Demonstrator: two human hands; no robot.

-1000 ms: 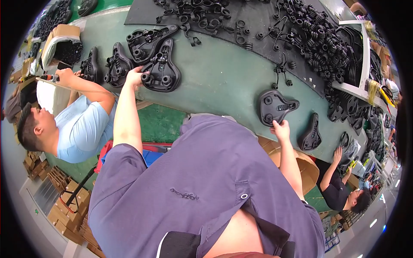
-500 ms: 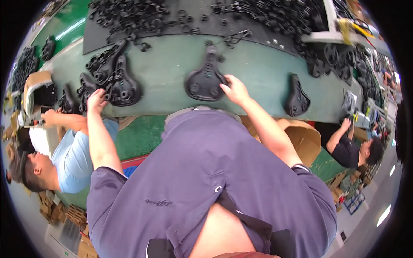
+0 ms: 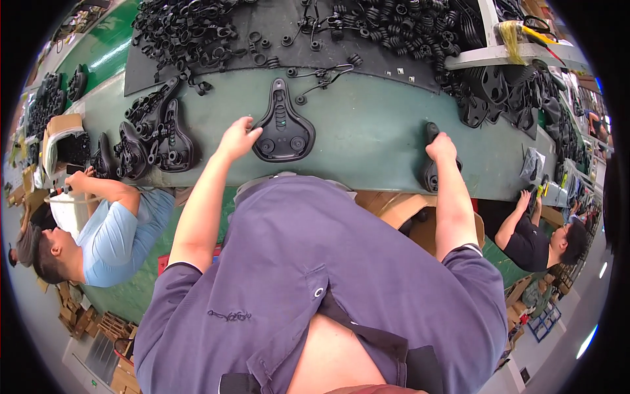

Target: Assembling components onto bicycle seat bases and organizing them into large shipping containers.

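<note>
"Two grips to judge: how do the fingers stand?"

"On the left hand (image 3: 237,140), thumb and forefinger are slightly parted at the left edge of the middle seat (image 3: 282,146); I cannot tell whether they touch it. The right hand (image 3: 443,148) is wrapped over the right-hand seat (image 3: 429,176), apparently holding it near the narrow end."

"How does each seat lie?"

"The middle one lies on the green table (image 3: 367,144), round fittings up, narrow end pointing away from the body. The other looks tilted, partly hidden by the hand."

"What makes for good handling?"

"I'd steady the middle one by its wide part and grip the other firmly, since its curved shell could slip."

"Anything farther out?"

"The wire part (image 3: 323,77) sits near the middle seat's narrow end, so I'd avoid snagging it. More seats (image 3: 174,141) bunch to the left; loose parts cover much of the black mat (image 3: 147,72)."
</note>
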